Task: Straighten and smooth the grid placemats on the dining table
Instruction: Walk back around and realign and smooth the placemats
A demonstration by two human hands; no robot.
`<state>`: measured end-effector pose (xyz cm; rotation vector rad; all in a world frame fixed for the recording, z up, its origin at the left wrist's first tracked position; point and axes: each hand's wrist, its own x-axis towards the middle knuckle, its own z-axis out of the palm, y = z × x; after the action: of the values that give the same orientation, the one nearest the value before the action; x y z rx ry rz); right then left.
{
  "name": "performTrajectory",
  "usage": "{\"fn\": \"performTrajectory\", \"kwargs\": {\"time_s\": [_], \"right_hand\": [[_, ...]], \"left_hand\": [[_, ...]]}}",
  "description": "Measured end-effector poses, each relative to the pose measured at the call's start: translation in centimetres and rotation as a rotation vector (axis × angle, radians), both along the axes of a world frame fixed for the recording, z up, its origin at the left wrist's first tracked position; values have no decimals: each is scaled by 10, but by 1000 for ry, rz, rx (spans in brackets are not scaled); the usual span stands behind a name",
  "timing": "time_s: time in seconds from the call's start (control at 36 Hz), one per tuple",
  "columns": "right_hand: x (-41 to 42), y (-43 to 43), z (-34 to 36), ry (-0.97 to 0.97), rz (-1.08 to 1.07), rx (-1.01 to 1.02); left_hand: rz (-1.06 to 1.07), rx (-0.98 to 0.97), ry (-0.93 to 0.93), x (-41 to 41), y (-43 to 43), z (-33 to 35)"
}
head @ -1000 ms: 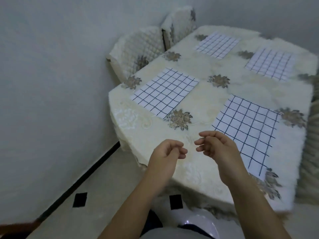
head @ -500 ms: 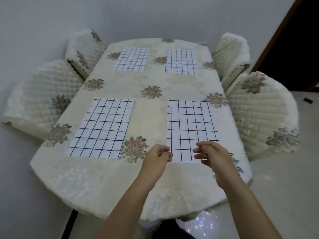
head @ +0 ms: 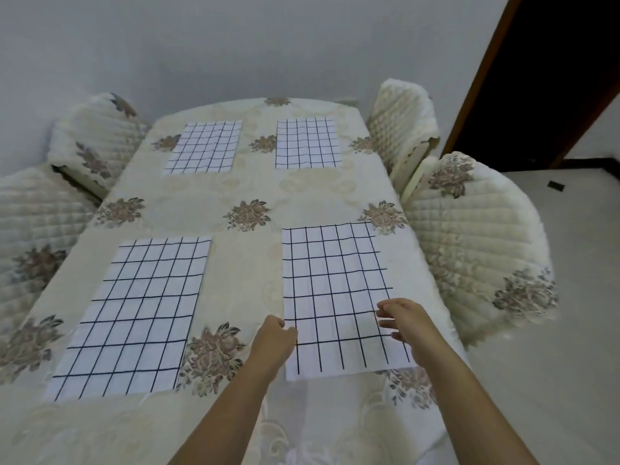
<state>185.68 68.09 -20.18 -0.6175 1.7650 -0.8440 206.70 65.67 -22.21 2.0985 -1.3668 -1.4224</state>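
Note:
Four white placemats with dark grid lines lie on the cream floral tablecloth (head: 241,280). The near right placemat (head: 339,283) sits slightly askew, its near edge slanting. My left hand (head: 273,340) is curled into a loose fist at that mat's left edge, touching it; I cannot tell if it pinches the cloth. My right hand (head: 407,322) rests over the mat's right side with bent fingers apart and nothing in them. The near left placemat (head: 131,317), far left placemat (head: 204,147) and far right placemat (head: 307,144) lie flat, away from both hands.
Quilted cream chairs flank the table: two on the left (head: 30,223) (head: 94,135) and two on the right (head: 469,243) (head: 402,122). A grey wall stands behind the table. A dark doorway (head: 553,78) opens at the far right, with pale floor beside it.
The view has swung from the table's left corner to face its near end. Both hands have moved forward from in front of the table onto the near right placemat.

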Motion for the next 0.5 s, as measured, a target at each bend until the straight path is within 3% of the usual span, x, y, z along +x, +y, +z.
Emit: {"fn": "performTrajectory", "kwargs": {"time_s": [0.17, 0.5], "right_hand": [[-7, -7, -19, 119, 46, 79], [-15, -14, -39, 129, 79, 119]], "left_hand": [[74, 34, 12, -1, -5, -14], [225, 150, 167, 10, -34, -39]]}}
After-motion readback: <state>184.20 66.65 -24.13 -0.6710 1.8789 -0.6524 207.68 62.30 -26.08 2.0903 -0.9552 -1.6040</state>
